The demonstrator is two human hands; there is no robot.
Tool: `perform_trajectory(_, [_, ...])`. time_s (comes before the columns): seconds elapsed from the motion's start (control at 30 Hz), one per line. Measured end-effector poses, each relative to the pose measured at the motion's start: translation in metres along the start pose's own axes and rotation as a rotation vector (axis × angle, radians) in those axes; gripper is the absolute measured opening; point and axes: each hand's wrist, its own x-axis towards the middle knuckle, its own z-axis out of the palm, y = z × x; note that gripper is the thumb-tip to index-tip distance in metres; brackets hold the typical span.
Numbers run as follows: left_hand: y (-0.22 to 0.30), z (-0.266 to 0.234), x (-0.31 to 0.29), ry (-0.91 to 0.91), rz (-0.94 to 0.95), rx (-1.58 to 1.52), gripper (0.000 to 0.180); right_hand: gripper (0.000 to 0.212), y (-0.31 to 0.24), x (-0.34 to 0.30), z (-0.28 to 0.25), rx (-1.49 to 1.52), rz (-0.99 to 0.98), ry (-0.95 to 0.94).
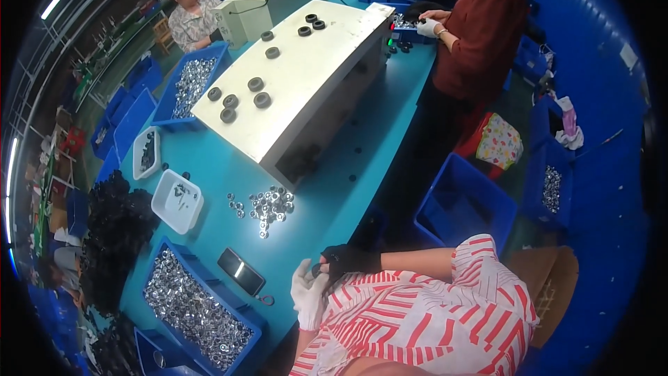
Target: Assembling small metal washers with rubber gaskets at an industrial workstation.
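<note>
My left hand [307,296], in a white glove, is raised at the table's near edge with its fingers closed around a small dark round part [316,270]. Against it, my right hand [353,260] in a black fingerless glove pinches at the same part. Fingers cover most of the part, so its shape is unclear. A phone [241,271] lies on the teal table [327,198] left of my hands. Farther off, a loose pile of small shiny metal parts [273,205] sits under bright light. Nearest on the left stands a blue bin [252,322] heaped with similar metal parts.
Several black rings [255,84] rest on a long cream machine housing [278,115]. White trays [195,217] with small dark bits stand at the table's left. A co-worker in a dark red shirt [483,24] works at the far right; another person sits far left. A blue crate [463,198] is right.
</note>
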Motion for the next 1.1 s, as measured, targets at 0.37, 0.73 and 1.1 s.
perform_trajectory(0.37, [0.005,-0.007,-0.022,-0.145,-0.105,0.013,0.059,0.027,0.010,-0.008,0.011,-0.005,0.005,-0.064])
perform_trajectory(0.73, [0.007,-0.018,0.006,0.075,0.098,-0.098,0.050,0.019,-0.005,0.028,0.010,0.404,0.149,0.075])
perform_trajectory(1.1, [0.012,-0.015,-0.009,0.133,0.037,-0.043,0.056,0.025,-0.008,0.021,0.019,0.183,0.085,0.004])
